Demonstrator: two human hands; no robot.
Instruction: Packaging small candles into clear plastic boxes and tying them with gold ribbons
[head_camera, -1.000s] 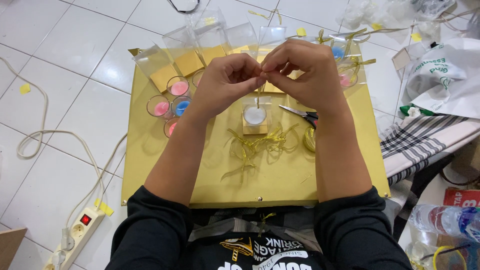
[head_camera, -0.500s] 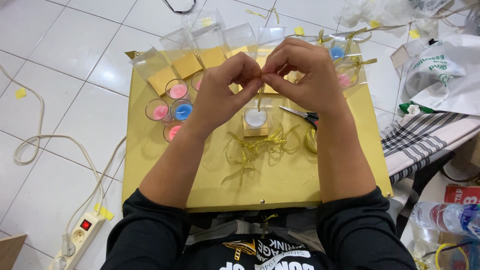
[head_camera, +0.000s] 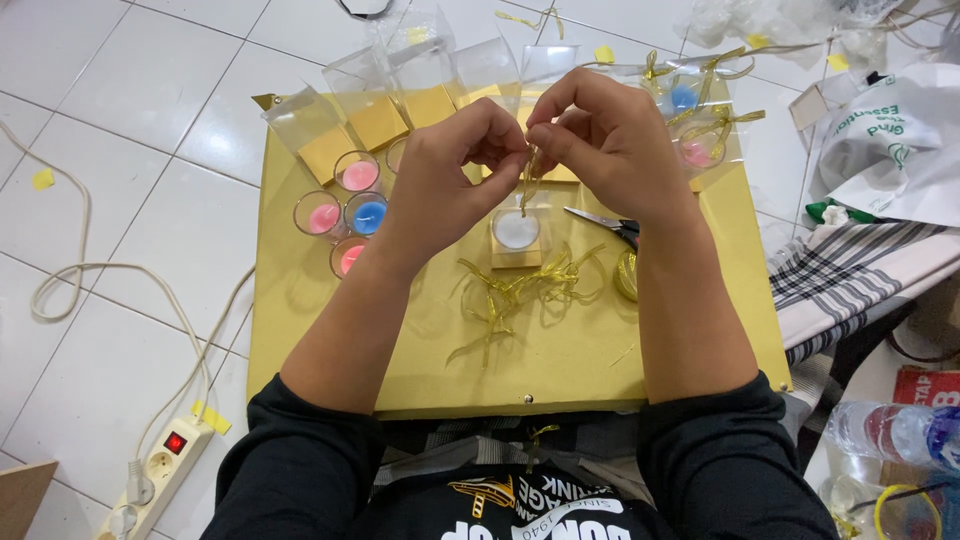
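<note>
My left hand (head_camera: 450, 175) and my right hand (head_camera: 610, 140) meet over a gold board (head_camera: 330, 330), both pinching a thin gold ribbon (head_camera: 529, 172) that hangs down between them. Directly below stands a small clear bag with a white candle (head_camera: 517, 231) on a gold square base. A tangle of loose gold ribbon pieces (head_camera: 520, 290) lies just in front of it. Scissors (head_camera: 605, 222) rest on the board under my right wrist.
Several glass candles, pink (head_camera: 322, 216) and blue (head_camera: 368, 214), stand at the left of the board. Empty clear bags with gold bases (head_camera: 375, 110) line its far edge. Tied bags (head_camera: 690, 120) sit far right. A power strip (head_camera: 165, 462) lies on the tiled floor; plastic bags (head_camera: 890, 140) at right.
Both hands have stayed together above the candle bag, fingers shifting slightly on the ribbon. The view has shifted a little. Nothing else moved.
</note>
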